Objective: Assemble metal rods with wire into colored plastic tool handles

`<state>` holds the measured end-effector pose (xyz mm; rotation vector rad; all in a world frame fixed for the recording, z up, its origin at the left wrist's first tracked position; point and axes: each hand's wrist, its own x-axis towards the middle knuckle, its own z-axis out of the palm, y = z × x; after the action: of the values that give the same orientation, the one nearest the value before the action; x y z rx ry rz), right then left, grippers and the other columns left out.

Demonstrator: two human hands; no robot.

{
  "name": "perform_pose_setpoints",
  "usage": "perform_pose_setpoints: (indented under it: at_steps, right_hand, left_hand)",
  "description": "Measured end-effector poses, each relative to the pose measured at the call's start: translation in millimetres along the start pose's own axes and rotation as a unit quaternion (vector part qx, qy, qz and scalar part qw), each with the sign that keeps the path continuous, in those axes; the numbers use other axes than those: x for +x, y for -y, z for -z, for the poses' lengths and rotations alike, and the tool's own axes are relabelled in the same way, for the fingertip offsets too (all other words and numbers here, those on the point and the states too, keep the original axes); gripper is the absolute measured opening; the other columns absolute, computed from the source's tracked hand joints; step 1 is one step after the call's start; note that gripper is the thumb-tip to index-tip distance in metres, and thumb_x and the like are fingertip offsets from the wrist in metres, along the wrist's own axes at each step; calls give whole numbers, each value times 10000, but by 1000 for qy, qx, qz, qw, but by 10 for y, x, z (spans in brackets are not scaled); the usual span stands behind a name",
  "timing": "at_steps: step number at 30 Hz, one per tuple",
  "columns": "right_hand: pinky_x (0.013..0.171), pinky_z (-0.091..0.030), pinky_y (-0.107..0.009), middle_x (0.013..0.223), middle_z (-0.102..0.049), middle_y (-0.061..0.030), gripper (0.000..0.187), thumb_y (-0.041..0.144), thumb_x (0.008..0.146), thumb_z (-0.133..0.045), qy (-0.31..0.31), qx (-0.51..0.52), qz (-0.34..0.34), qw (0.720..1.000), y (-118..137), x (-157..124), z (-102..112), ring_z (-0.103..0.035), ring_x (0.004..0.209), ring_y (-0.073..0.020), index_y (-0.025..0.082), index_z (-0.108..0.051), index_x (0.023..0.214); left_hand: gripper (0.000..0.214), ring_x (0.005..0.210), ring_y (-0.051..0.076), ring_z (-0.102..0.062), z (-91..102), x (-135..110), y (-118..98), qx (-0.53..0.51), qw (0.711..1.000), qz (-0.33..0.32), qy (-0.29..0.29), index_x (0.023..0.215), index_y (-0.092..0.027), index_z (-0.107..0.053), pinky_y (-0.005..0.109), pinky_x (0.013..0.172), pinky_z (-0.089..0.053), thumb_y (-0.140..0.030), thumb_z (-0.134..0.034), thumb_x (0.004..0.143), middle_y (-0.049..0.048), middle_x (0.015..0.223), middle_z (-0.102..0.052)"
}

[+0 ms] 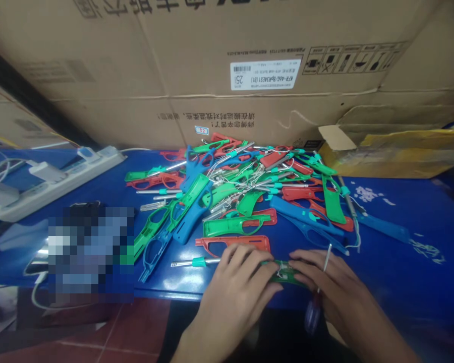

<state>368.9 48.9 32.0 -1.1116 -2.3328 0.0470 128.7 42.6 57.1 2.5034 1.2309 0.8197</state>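
My left hand is closed round a green long-neck lighter at the table's front edge. Its opened middle shows white wires and small parts between my hands. A metal tube with a teal collar sticks out to the left of my left hand, in line with the lighter. My right hand grips the lighter's other end. A screwdriver with a dark purple handle is also tucked in my right hand, its shaft pointing up. Just beyond my hands lie a red lighter shell and a green lighter shell.
A heap of red, green and blue lighter shells with metal tubes and wires covers the middle of the blue table. A large cardboard box stands behind. At left lies a power strip; at right, a yellow-taped box.
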Motion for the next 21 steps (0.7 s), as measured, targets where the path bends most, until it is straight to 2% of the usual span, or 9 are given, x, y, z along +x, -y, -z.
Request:
perform_pose_setpoints:
  at_steps: [6,13,16,21]
  right_hand:
    - [857,-585,-360,1133,-776,-44,293,107,991,-510,-19,14,-4,1000,22,39,18,-737,1001,-204,246,-703,1161]
    - [953,-585,-407,1245,-744,-50,346,129,996,-527,24,20,-24,999,-21,-29,35,-719,1112,-222,276,-686,1266]
    - [998,-563,-408,1289,-732,-51,347,158,1004,-559,0,6,-17,1000,12,-58,63,-693,1174,-223,267,-663,1316]
    - [1009,-531,-353,1138,-787,-21,259,159,990,-616,-41,18,35,998,123,-83,98,-714,1083,-185,237,-714,1217]
  left_hand:
    - [193,1088,247,-581,-14,-9,14,8,1000,-3,5,1205,-206,-667,443,979,-451,-294,-577,1058,30,1201,-702]
    - [200,1094,245,-583,7,-1,1,10,1000,-1,12,1211,-224,-679,457,983,-457,-296,-562,1065,27,1209,-698]
    - [193,1099,248,-583,6,-6,-6,14,1000,4,11,1199,-225,-679,452,980,-456,-298,-560,1065,30,1208,-699]
    - [192,1100,245,-580,-13,-2,-12,1,1000,6,12,1210,-213,-657,441,984,-447,-293,-562,1063,28,1204,-703]
